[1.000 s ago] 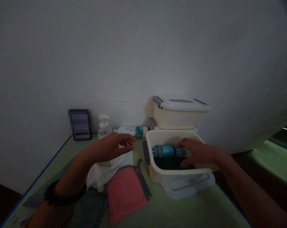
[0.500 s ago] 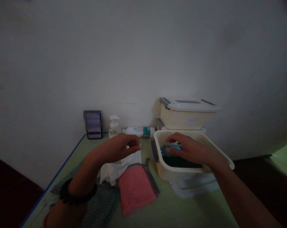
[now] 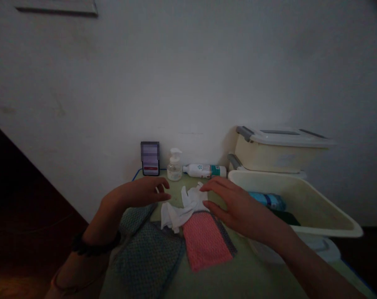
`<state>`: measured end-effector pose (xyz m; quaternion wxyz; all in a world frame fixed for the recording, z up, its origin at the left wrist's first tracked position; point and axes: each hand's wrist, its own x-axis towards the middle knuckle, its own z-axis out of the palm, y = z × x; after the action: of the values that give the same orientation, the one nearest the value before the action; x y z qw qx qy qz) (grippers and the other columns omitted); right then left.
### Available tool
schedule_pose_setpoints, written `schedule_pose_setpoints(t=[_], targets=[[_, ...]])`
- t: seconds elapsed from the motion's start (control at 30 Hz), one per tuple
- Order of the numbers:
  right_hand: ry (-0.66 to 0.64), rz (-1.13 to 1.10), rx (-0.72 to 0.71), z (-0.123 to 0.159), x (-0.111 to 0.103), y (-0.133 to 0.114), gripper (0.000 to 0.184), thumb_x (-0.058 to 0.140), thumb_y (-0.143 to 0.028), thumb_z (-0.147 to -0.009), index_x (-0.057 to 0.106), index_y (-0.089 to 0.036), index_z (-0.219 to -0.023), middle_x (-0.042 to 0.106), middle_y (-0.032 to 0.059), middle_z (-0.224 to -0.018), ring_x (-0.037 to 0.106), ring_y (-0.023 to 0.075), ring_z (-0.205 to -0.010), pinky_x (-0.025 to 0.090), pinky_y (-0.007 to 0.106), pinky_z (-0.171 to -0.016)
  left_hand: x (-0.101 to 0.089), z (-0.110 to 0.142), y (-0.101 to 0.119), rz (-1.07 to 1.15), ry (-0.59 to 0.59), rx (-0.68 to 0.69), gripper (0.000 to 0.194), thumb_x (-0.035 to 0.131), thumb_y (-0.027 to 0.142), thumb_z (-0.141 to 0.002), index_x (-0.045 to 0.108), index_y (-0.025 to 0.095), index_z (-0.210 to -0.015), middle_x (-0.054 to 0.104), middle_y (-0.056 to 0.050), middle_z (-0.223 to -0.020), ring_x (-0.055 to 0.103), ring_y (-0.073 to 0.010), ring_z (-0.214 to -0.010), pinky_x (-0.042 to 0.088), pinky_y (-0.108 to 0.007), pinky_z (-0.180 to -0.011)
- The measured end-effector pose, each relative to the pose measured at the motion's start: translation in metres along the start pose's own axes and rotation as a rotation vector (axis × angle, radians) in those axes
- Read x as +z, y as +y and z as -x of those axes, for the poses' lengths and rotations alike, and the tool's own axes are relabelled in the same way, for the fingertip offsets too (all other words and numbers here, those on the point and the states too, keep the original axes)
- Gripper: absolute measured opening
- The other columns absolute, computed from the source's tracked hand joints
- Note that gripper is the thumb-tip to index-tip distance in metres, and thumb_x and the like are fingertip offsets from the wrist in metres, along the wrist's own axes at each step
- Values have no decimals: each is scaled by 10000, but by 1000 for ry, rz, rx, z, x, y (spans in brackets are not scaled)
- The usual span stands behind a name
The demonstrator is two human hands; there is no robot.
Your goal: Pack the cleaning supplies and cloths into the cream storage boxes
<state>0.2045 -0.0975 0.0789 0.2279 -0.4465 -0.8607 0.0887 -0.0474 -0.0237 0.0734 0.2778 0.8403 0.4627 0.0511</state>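
Note:
My left hand [image 3: 146, 192] hovers over the left part of the table, fingers apart and holding nothing. A crumpled white glove [image 3: 193, 201] lies just beyond a pink cloth [image 3: 205, 241] with a dark grey edge. Over the glove's right side is my right hand [image 3: 227, 201], thumb and fingers spread; whether its fingertips touch the glove I cannot tell. Dark blue-grey cloths [image 3: 147, 253] lie flat below my left hand. To the right, an open cream box [image 3: 325, 203] contains a blue plastic-wrapped pack [image 3: 271, 201] and something dark green [image 3: 286, 216].
Along the wall stand a propped phone [image 3: 151, 160] and a clear pump bottle [image 3: 175, 168]. A white and green tube-like bottle [image 3: 205, 170] lies beside them. Stacked lidded boxes [image 3: 275, 153] rise behind the open box, and a translucent lid [image 3: 325, 249] lies under its front.
My right hand has come out from over the open box and moved left to the white glove. My left hand remains empty. The view has turned left.

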Motion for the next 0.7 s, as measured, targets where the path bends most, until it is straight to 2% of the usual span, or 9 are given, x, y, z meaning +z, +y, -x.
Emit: schedule_pose_setpoints(t=[0.13, 0.33, 0.5, 0.7], targets=[[-73, -97, 22, -5, 33, -2, 264, 476, -211, -880, 546, -171, -1132, 596, 94, -1111, 555, 201, -1052, 446, 373, -926, 2, -4, -3, -6, -33, -25, 382, 582, 411, -767, 588, 142, -1038, 694, -107, -962, 646, -209, -814, 453, -276, -678], [-186, -203, 40, 7, 84, 18, 352, 509, -236, -852, 526, -155, -1194, 549, 108, -1156, 530, 195, -1084, 425, 341, -951, 5, -5, -1, 16, -30, 21, 388, 617, 409, -748, 600, 148, -1036, 696, -106, -962, 650, -222, -808, 444, -284, -668], [-105, -131, 55, 21, 115, 28, 432, 578, -298, -809, 530, -185, -1223, 509, 113, -1216, 465, 243, -1144, 367, 416, -995, 7, -6, -1, 6, -27, 3, 376, 642, 402, -733, 608, 155, -1014, 702, -87, -930, 647, -209, -791, 436, -271, -661], [6, -147, 64, 11, 129, 40, 349, 562, -300, -823, 563, -193, -1155, 542, 103, -1143, 493, 246, -1082, 403, 438, -951, 14, -16, -4, -34, -132, -1, 418, 578, 429, -784, 594, 139, -1085, 697, -100, -979, 639, -204, -842, 435, -263, -696]])
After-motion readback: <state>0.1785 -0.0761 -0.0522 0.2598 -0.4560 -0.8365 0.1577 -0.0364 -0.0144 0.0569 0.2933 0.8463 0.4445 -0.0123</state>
